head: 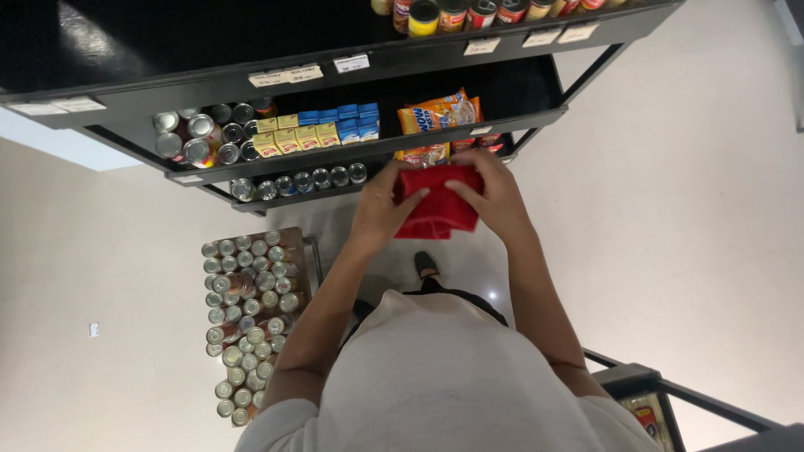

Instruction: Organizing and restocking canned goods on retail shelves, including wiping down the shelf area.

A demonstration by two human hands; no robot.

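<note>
Both hands, left hand (pixel 387 213) and right hand (pixel 494 197), grip a folded red cloth (pixel 437 205) at centre frame, just below the black shelf edge (pixel 368 151); bare floor (pixel 687 234) lies right.

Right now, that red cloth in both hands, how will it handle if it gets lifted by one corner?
The red cloth looks soft and folded, bunched between the left hand and right hand, so it would probably droop and unfold. It seems light, since the fingers hold it loosely. It is unlikely to slip or break.
</note>
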